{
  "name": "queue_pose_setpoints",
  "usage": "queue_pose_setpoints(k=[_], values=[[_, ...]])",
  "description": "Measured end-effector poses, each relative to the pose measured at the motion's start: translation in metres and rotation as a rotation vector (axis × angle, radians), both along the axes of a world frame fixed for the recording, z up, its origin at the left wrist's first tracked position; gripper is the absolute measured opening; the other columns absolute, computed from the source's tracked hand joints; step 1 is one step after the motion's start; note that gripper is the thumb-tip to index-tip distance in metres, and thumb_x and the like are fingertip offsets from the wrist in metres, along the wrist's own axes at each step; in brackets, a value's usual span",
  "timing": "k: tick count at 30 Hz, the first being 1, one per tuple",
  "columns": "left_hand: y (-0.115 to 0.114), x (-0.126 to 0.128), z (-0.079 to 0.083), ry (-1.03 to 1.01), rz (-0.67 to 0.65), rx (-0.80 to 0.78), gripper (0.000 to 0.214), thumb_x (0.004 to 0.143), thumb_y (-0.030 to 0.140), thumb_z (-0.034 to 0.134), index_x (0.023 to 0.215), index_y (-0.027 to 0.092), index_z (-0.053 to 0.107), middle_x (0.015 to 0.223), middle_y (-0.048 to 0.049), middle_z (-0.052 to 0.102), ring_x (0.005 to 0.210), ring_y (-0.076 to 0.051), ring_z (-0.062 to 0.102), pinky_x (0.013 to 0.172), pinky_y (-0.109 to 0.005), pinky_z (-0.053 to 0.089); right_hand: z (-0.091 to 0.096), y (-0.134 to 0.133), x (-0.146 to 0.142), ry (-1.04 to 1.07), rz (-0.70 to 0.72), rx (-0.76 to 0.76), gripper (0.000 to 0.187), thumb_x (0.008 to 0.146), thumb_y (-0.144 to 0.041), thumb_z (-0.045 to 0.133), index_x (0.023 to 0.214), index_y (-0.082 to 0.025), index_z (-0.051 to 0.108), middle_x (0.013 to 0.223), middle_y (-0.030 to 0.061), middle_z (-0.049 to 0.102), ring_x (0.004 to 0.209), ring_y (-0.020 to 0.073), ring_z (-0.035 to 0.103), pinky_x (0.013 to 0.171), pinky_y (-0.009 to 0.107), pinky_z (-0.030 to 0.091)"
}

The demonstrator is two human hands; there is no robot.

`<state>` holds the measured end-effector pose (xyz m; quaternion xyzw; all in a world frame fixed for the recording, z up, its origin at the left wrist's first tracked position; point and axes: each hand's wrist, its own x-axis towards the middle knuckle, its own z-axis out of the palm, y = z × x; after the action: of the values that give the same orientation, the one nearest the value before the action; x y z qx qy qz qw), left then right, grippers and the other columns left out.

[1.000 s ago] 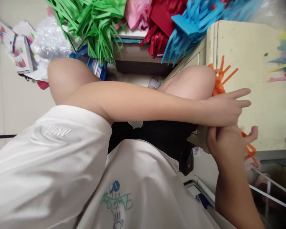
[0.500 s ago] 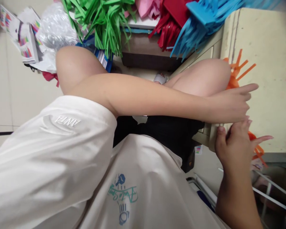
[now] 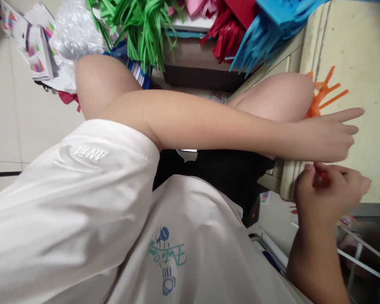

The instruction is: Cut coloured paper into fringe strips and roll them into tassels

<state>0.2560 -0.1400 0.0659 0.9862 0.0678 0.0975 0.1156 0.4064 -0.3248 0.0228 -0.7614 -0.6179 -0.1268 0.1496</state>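
Observation:
My left hand (image 3: 327, 137) reaches across from the left, over the pale table's front edge. Its index finger points out and the others are curled. Orange fringed paper (image 3: 323, 97) sticks out past it, loose strips fanned over the tabletop. The middle of the paper is hidden under this hand. Just below it, my right hand (image 3: 334, 190) is closed, thumb and fingers pinched around a bunched orange part of the paper. A few orange strip ends show below the right hand. The two hands are close together.
The pale yellow table (image 3: 373, 147) fills the right side. Green fringed paper (image 3: 145, 38), red fringed paper (image 3: 226, 36) and blue fringed paper (image 3: 256, 38) hang along the top. Clear plastic packaging (image 3: 79, 33) lies upper left. A white wire rack (image 3: 364, 253) stands lower right.
Both hands have shifted right over the table. The right hand's fingers have curled in and turned, and the orange strips beside it now hang lower.

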Motion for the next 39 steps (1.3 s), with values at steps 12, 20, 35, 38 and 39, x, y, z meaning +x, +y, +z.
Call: queue_pose_setpoints(k=[12,20,35,38,39], values=[[0.012,-0.004,0.016,0.119,-0.02,-0.056,0.068,0.111,0.009,0.037,0.054,0.024,0.004,0.083,0.0,0.021,0.151,-0.029,0.058,0.148,-0.055,0.023,-0.007,0.018,0.013,0.02,-0.22,-0.062,0.041,0.077,-0.054,0.058,0.092,-0.019,0.074,0.095,0.0161,0.073,0.106,0.0387,0.065,0.108,0.065,0.044],[0.017,0.009,0.004,0.07,0.032,-0.046,0.054,0.108,0.01,0.036,0.063,0.023,0.01,0.081,0.0003,0.026,0.143,-0.029,0.061,0.136,-0.06,0.038,0.005,0.037,0.001,0.061,-0.251,-0.116,0.033,0.08,-0.053,0.057,0.085,-0.021,0.058,0.087,0.0115,0.062,0.105,0.0339,0.057,0.114,0.068,0.035],[0.017,0.073,-0.075,-0.54,0.166,-0.216,0.018,0.074,0.027,0.016,0.056,0.027,0.022,0.068,-0.0078,0.049,0.109,-0.026,0.068,0.117,-0.071,0.038,-0.007,0.072,0.021,-0.113,-0.233,-0.263,0.022,0.079,-0.033,0.061,0.084,-0.023,0.042,0.088,0.0102,0.052,0.095,0.0304,0.052,0.097,0.05,0.042],[0.019,0.066,-0.067,-0.445,0.201,-0.176,0.012,0.072,0.026,0.013,0.059,0.027,0.016,0.072,-0.007,0.045,0.112,-0.028,0.069,0.116,-0.072,0.038,-0.007,0.065,0.022,-0.025,-0.224,-0.209,0.017,0.08,-0.034,0.061,0.082,-0.023,0.048,0.086,0.0095,0.053,0.089,0.0268,0.049,0.101,0.052,0.045],[0.02,0.063,-0.065,-0.468,0.211,-0.185,0.012,0.07,0.025,0.008,0.06,0.028,0.014,0.071,-0.0078,0.044,0.111,-0.027,0.069,0.115,-0.071,0.039,-0.007,0.061,0.022,0.001,-0.233,-0.188,0.016,0.079,-0.034,0.061,0.083,-0.022,0.051,0.085,0.0097,0.054,0.089,0.027,0.049,0.102,0.053,0.046]])
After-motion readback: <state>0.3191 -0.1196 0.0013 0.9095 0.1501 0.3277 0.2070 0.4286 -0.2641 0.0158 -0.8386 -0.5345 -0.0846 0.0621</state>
